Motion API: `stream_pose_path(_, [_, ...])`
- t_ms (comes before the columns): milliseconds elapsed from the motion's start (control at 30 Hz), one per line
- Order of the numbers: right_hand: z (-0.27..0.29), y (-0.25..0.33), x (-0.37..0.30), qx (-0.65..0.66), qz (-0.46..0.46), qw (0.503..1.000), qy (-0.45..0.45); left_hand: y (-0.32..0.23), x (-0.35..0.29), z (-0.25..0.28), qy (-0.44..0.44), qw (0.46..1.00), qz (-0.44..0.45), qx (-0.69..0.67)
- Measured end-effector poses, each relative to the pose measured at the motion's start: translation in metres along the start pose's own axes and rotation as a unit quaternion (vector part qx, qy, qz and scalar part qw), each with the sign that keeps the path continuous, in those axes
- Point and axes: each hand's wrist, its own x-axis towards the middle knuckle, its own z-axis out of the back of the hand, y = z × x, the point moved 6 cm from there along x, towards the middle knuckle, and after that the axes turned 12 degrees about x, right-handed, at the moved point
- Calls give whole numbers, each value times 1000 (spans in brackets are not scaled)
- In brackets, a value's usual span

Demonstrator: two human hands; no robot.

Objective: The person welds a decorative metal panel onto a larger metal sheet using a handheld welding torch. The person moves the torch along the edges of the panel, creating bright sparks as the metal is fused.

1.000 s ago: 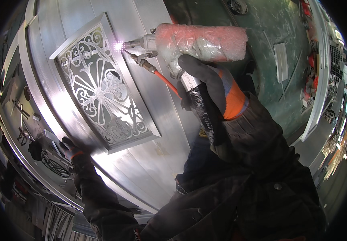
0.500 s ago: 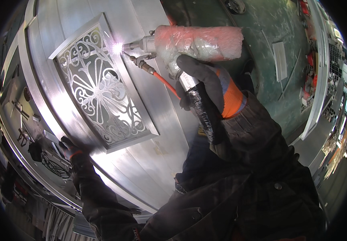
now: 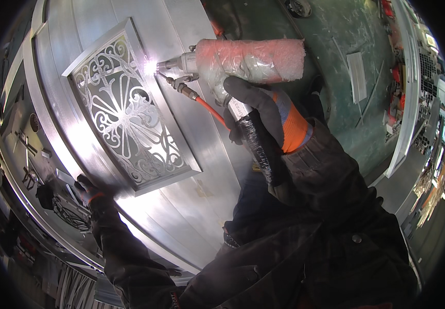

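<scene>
My gloved right hand (image 3: 256, 100) is wrapped round the handle of a handheld welding gun (image 3: 251, 59), whose body is bundled in clear film and pink padding. A bright spark glows at its nozzle, against the frame beside an ornate scrollwork panel (image 3: 130, 116). Under the nozzle, a wire-feed tube with a red hose (image 3: 210, 109) runs back past my hand. The panel is set in a large silvery metal door (image 3: 207, 149) lying before me. My gloved left hand (image 3: 87, 190) is closed over the door's left edge, its fingers small and dark in the view.
A green floor (image 3: 335, 108) spreads at the right, with a pale flat strip (image 3: 357, 77) and thin rods on it. Metal shelving and red items line the far right. Coiled dark cable (image 3: 72, 212) and tools lie left of the door.
The welding gun and my right hand have shifted slightly down and left in the view. The spark stays at the panel's frame, and my left hand keeps its place on the edge.
</scene>
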Motion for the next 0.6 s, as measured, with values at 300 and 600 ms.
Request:
stream_pose_path(300, [-2, -5, -4, 3, -25, 999, 44, 33, 39, 1, -30, 990, -60, -126])
stream_pose_path(600, [5, -9, -9, 49, -79, 994, 62, 38, 62, 8, -12, 993, -76, -95])
